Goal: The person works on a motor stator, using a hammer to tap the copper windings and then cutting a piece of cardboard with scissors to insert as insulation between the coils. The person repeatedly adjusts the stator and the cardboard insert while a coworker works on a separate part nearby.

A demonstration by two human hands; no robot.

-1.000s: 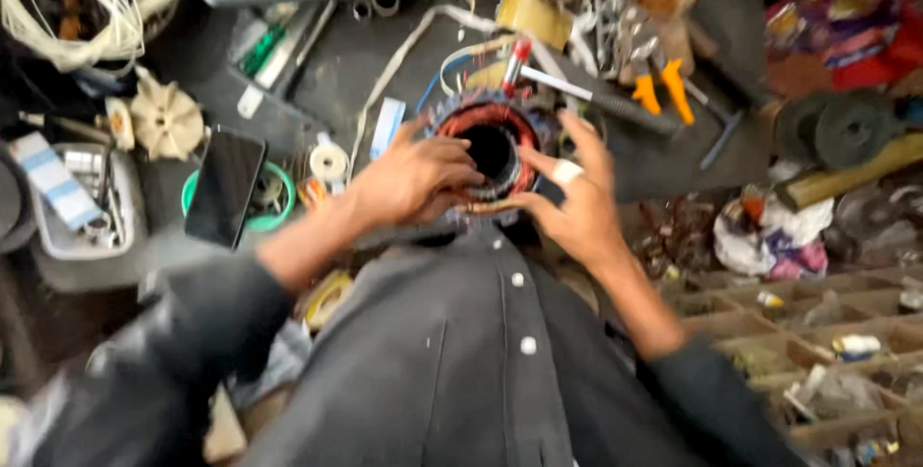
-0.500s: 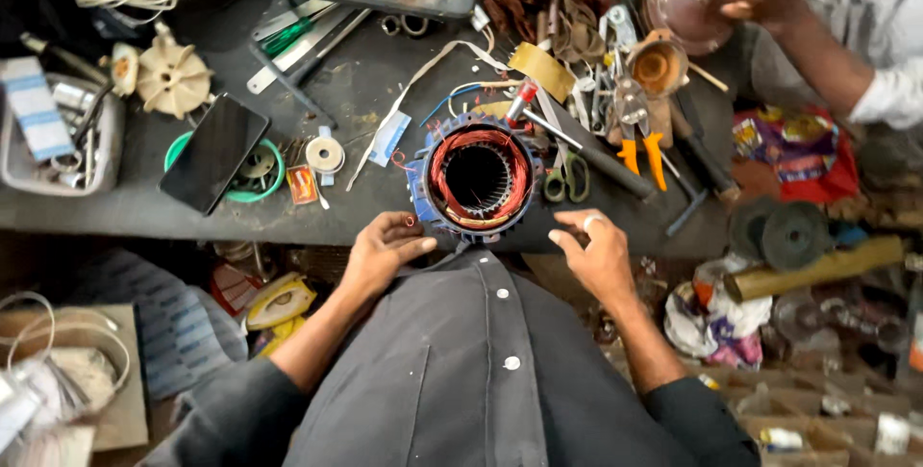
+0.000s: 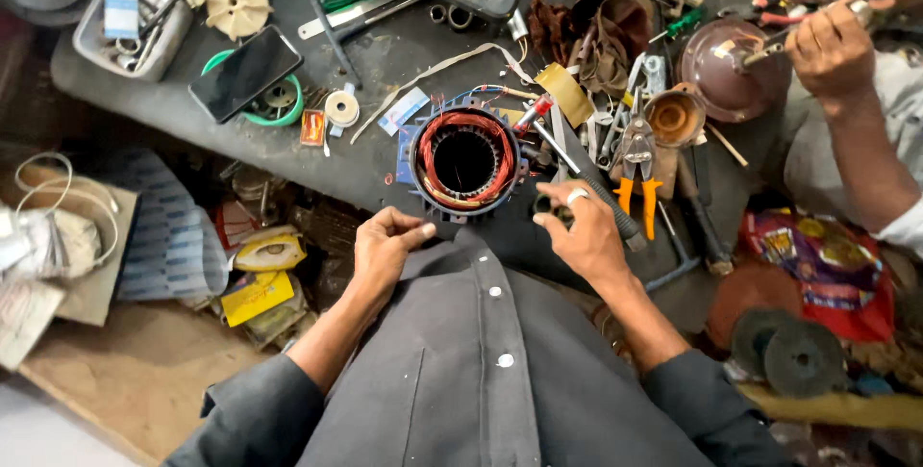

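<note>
1. The motor stator (image 3: 465, 161), a blue ring wound with copper-red coils, sits on its end on the dark workbench (image 3: 385, 53), right at the near edge in front of the person. Neither hand is actually on it.
2. Left hand (image 3: 382, 248) is just below the stator's lower left rim, fingers curled in with the thumb against the fingertips. Looks like a pinch, but I can't tell if anything is in it.
3. Right hand (image 3: 583, 231) is just right of the stator, fingers closed narrowly around a small dark piece (image 3: 544, 204). There's a ring on 1 finger. I can't make out what the piece is.
4. What I'd worry about: the stator is so close to the bench edge that a bump from either wrist could tip it into the lap or onto the junk below, and that would nick the windings.
5. Loose wire leads (image 3: 486, 92) trail off the far side towards the red-handled screwdriver (image 3: 533, 114) and the orange-handled pliers (image 3: 635, 164). Snag those and the coil gets dragged.
6. Another person's hands (image 3: 832, 44) are working on a round brown housing (image 3: 726, 68) at the far right, well apart, though tools are crammed between the 2 spots.
7. A phone (image 3: 245, 73) lies on a green ring at the left, clear of all this.
</note>
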